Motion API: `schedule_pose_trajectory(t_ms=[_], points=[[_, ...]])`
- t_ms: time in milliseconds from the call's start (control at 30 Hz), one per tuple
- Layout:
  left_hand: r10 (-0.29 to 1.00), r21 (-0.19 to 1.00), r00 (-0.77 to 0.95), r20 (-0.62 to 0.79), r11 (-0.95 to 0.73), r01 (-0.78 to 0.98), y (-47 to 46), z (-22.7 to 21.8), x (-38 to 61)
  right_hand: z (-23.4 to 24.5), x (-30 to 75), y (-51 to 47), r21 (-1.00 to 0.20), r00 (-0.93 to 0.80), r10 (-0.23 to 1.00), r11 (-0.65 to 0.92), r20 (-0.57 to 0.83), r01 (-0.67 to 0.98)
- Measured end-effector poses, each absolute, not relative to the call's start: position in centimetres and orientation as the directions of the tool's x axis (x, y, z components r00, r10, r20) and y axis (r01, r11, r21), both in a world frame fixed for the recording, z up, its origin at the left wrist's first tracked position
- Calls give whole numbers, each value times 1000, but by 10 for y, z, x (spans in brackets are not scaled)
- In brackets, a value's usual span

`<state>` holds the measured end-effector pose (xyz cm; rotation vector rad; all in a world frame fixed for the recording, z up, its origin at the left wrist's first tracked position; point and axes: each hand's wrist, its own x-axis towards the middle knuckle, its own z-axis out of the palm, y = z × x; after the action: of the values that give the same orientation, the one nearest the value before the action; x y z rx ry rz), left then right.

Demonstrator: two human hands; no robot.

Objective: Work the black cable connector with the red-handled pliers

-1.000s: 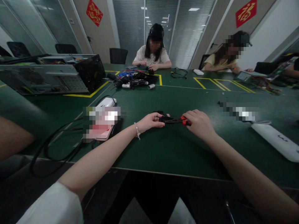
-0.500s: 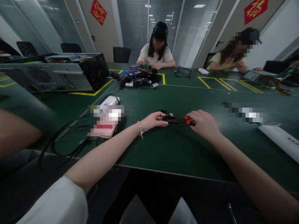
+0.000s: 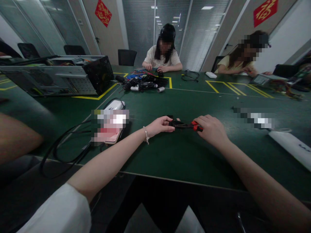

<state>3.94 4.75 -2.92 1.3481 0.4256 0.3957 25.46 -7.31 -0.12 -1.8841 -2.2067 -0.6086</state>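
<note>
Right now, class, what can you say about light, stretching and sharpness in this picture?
Head view: dim overall, bright spots on the glass partition; head view: computer case seems stretched toward the edge; head view: black part at the left hand too dark for detail.

Arms (image 3: 114, 155) forward, both hands (image 3: 160, 125) in curled grips

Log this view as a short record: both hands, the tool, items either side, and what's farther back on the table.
Left hand: holding a small black part
Right hand: gripping red-and-black pliers
Pliers: tips at the part; exact contact unclear
Left side: pink item, partly pixelated
Right side: white device
Farther back: computer case, pile of mixed parts
</note>
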Motion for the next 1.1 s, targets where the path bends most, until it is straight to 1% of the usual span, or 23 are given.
schedule_pose_trajectory(t_ms=[67,133,333,400,467,633,700,867,933,1100], points=[[510,983,857,-71,183,-28,47,-28,40,2,254,-74,228,-197,890,109,411,968],[516,981,854,-73,192,-32,45,-26,40,3,253,-75,235,-198,887,105,417,966],[533,978,839,-110,209,-5,41,-17,39,-2,253,-73,135,-149,915,105,375,985],[538,978,835,-118,207,5,40,-16,39,-3,253,-73,124,-148,918,110,367,986],[541,978,832,-119,207,5,40,-15,39,-1,253,-73,142,-158,913,111,376,984],[542,975,830,-129,220,8,39,-14,39,4,251,-75,230,-200,891,112,408,967],[539,975,832,-129,222,8,38,-13,39,4,251,-75,225,-193,894,108,403,968],[527,982,845,-91,186,-10,42,-18,38,-1,251,-73,137,-134,916,88,377,987],[520,983,851,-78,181,-21,45,-22,38,-2,252,-72,123,-130,921,91,366,988],[515,982,854,-66,185,-35,47,-27,39,0,251,-73,188,-153,914,87,375,978]])
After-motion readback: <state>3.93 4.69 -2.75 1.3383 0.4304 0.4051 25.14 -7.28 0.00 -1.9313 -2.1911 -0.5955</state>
